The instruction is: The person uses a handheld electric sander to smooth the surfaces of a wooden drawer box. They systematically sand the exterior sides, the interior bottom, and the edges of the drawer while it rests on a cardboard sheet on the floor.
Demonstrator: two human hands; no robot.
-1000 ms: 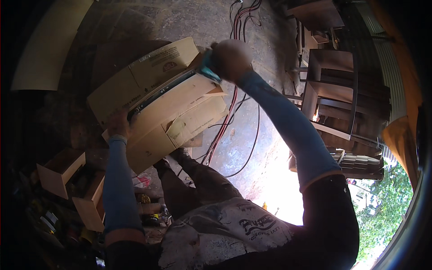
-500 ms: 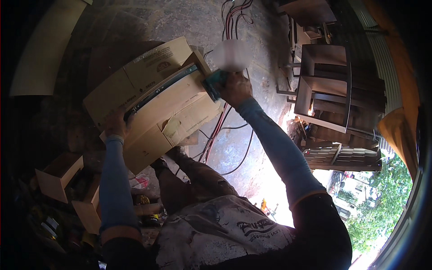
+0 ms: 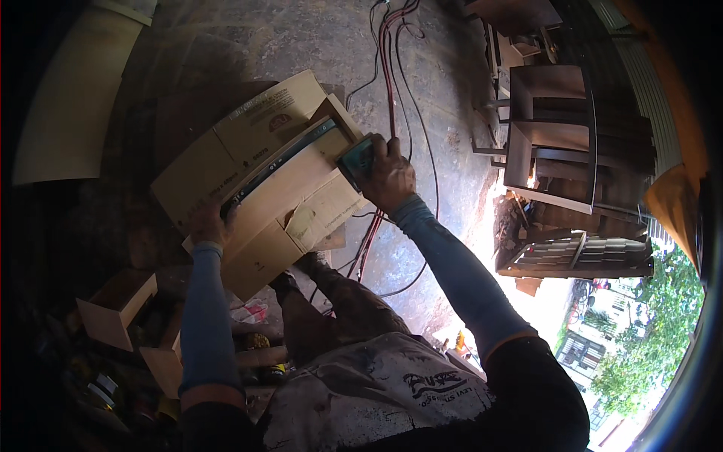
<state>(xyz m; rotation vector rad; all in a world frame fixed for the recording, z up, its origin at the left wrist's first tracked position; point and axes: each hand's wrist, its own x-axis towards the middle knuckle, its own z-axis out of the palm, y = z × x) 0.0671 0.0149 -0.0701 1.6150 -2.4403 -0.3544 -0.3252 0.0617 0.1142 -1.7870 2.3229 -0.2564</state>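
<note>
A pale wooden drawer (image 3: 301, 177) with a dark metal runner (image 3: 294, 154) along its side rests at a slant on flattened cardboard (image 3: 256, 128). My left hand (image 3: 207, 224) is closed around its near left end, though shadow dims the fingers. At the opposite end, my right hand (image 3: 392, 177) grips a dark green flat block (image 3: 358, 160), which meets or nearly meets the drawer's end panel (image 3: 343, 119). The block's underside is hidden, and I cannot make out its exact kind.
Red and black cables (image 3: 392, 83) cross the concrete floor beyond my right hand. Dark wooden furniture frames (image 3: 550, 135) stand at the right. Small wooden drawers (image 3: 117, 309) sit at the lower left, and a pale board (image 3: 71, 105) lies at the upper left.
My right hand, with the green block, has come down toward me from beyond the drawer's end. The view has shifted slightly; my left hand keeps its place on the drawer.
</note>
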